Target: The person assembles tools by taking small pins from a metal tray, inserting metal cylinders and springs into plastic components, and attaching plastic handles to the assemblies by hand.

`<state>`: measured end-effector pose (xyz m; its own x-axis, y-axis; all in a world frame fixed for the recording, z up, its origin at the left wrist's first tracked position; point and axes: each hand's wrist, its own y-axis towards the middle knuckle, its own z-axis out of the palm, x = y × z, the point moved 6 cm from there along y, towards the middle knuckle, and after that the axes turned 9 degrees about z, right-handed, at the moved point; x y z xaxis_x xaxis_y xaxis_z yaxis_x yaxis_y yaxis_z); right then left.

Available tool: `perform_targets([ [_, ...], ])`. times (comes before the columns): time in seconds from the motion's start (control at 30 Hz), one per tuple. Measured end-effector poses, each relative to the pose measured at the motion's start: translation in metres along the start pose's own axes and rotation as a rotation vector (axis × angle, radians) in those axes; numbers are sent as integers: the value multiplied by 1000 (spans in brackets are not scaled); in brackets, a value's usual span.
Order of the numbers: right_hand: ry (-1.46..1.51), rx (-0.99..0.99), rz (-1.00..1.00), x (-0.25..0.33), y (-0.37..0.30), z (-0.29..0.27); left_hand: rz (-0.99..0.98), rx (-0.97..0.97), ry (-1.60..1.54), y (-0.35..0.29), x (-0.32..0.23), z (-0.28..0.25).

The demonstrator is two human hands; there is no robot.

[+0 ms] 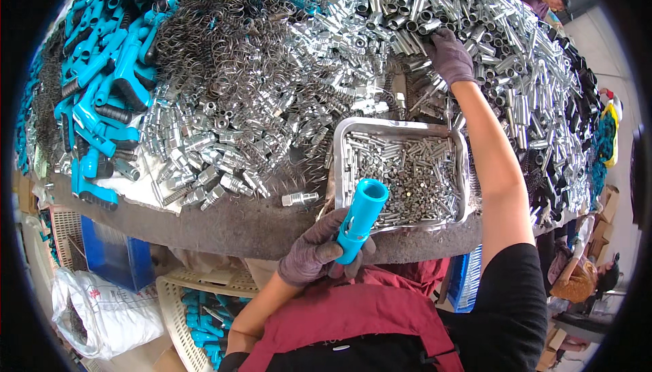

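Observation:
My left hand point(324, 248), in a grey-purple glove, is closed around a teal tube point(367, 203) with an open upper end. It holds the tube tilted in front of my apron, by the table's near edge. Farther off, my gloved right hand point(449, 58) reaches into a heap of shiny metal tubes point(421, 13). Its fingers are curled down among them, and the tips are partly hidden, so what they grip is unclear. Between my arms a metal tray point(464, 175) contains many small pins and short cylindrical parts point(407, 180).
Coil springs point(217, 32) and metal fittings point(204, 141) cover the table's middle and left. Teal handles point(102, 94) pile up at far left. Below the table are a blue bin point(112, 253), a white sack point(112, 318) and a cream basket point(178, 324). Other people point(584, 280) are at right.

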<state>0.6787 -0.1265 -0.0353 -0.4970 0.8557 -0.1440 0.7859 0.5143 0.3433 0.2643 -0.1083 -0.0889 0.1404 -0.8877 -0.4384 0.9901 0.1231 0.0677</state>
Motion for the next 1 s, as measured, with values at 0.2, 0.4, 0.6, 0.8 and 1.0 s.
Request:
perform_targets([
  [0.2,48,-6,100,-9,-3,-10,4,-1,-35,3,6,-4],
  [0.4,718,-62,25,-43,-77,-79,65,-26,-30,0,7,2],
  [0.6,1590,256,-103,-12,-166,-143,148,-15,16,4,2,-5],
  [0.8,1711,521,-339,18,-214,-158,-104,-149,158,-9,0,17],
  [1.0,1618,696,-437,25,-256,-164,-337,-130,137,-37,33,42],
])
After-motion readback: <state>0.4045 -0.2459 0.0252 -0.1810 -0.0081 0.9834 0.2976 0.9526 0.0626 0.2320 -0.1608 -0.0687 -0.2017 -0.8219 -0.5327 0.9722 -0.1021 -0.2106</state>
